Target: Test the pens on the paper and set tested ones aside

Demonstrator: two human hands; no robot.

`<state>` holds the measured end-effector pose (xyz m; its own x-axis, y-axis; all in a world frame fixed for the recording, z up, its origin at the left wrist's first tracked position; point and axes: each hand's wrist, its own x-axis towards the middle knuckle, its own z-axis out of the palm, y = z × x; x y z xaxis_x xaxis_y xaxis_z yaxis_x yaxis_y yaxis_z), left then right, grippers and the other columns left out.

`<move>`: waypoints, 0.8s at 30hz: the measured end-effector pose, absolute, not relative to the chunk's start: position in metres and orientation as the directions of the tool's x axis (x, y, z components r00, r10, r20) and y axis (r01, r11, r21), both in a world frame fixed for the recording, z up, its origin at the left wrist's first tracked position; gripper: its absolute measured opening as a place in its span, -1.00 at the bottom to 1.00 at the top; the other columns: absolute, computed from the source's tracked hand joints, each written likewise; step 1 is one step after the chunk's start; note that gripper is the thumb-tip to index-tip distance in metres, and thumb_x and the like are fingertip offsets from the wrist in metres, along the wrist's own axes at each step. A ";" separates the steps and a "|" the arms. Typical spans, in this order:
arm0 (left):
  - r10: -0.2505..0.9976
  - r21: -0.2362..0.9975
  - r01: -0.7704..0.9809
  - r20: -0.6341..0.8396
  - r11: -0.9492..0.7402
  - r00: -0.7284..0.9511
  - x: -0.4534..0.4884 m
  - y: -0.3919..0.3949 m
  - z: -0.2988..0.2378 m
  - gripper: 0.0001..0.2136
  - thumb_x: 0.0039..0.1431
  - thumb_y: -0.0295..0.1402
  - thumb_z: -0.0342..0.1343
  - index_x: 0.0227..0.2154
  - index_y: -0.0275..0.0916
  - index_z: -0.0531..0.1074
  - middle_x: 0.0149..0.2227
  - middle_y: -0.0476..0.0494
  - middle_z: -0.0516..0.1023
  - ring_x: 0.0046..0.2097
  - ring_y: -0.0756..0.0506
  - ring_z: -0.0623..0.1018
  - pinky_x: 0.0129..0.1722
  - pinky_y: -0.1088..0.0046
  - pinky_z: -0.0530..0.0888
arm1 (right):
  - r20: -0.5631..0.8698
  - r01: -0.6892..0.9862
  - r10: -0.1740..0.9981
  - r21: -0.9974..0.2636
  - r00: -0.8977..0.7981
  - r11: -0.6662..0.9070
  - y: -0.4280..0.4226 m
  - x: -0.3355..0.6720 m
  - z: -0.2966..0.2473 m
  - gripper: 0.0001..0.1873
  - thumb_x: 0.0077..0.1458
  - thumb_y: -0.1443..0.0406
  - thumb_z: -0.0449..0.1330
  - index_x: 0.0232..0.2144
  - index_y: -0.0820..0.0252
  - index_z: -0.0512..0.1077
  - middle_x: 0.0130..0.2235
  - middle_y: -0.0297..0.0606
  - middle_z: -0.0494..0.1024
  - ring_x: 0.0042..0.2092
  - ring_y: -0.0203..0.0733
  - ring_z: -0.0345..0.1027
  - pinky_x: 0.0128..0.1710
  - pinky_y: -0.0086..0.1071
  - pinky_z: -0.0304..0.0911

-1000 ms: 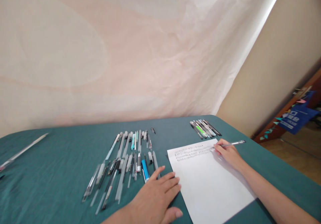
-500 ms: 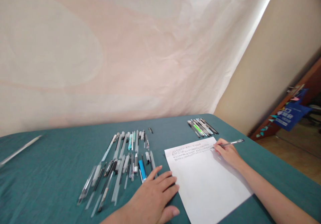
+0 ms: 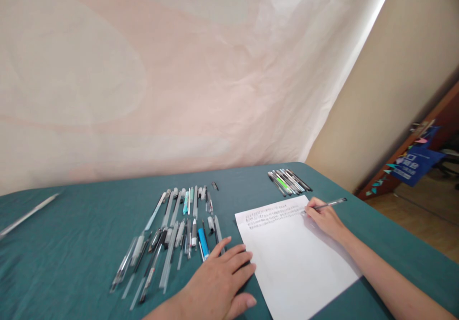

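A white sheet of paper [image 3: 294, 262] lies on a teal tablecloth [image 3: 71, 262], with a few lines of small writing near its top edge. My right hand [image 3: 324, 218] is closed on a clear pen [image 3: 330, 204], whose tip touches the paper's upper right corner. My left hand [image 3: 218, 284] lies flat on the cloth, fingers spread, just left of the paper's edge and touching the nearest of the loose pens [image 3: 175, 231]. These pens lie in rows to its upper left, among them a blue one [image 3: 203, 242].
A smaller group of pens [image 3: 289, 182], one green, lies at the table's far right edge. A single white pen [image 3: 27, 216] lies at the far left. A pale cloth backdrop [image 3: 161, 71] hangs behind the table. A wooden shelf with a blue bag [image 3: 416, 162] stands at the right.
The view has shifted slightly, so everything sits a little further left. The pen in my right hand has tipped slightly. My left hand stays flat on the cloth.
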<state>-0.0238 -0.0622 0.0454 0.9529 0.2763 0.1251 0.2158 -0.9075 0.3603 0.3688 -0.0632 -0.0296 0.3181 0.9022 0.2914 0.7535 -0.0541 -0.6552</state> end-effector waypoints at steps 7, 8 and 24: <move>0.280 0.340 0.228 0.114 -0.913 0.953 -0.023 -0.062 0.041 -0.58 0.23 -0.15 -0.12 0.12 -0.13 0.17 0.12 -0.15 0.30 0.16 -0.21 0.23 0.18 0.10 -0.02 | 0.258 0.712 0.905 -0.699 0.337 -0.066 -0.065 0.370 -0.031 -0.77 -0.04 0.18 0.07 -0.62 0.15 0.29 -0.63 -0.42 0.31 -0.55 -0.28 0.18 -0.53 -0.42 0.06; 0.284 0.337 0.233 0.110 -0.912 0.952 -0.023 -0.062 0.040 -0.58 0.23 -0.15 -0.12 0.11 -0.13 0.17 0.12 -0.15 0.30 0.16 -0.21 0.23 0.18 0.10 -0.03 | 0.253 0.701 0.904 -0.710 0.345 -0.069 -0.065 0.370 -0.032 -0.77 -0.03 0.18 0.07 -0.62 0.16 0.29 -0.64 -0.42 0.31 -0.55 -0.28 0.18 -0.54 -0.43 0.07; 0.402 0.370 0.292 0.268 -0.882 0.875 -0.025 -0.058 0.024 -0.71 0.18 -0.28 -0.03 -0.06 -0.22 0.34 -0.07 -0.17 0.47 0.05 -0.19 0.36 0.16 0.15 0.02 | 0.258 0.565 0.960 -0.810 0.107 0.155 -0.034 0.295 0.001 -0.63 0.12 0.07 -0.01 -0.20 0.20 0.35 -0.52 -0.32 0.43 -0.52 -0.28 0.27 -0.53 -0.43 0.19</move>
<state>-0.0246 -0.0582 0.0237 0.8753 0.4024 0.2683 0.2919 -0.8818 0.3704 0.2945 -0.0340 0.0009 0.1068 0.9602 0.2581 0.5655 0.1548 -0.8101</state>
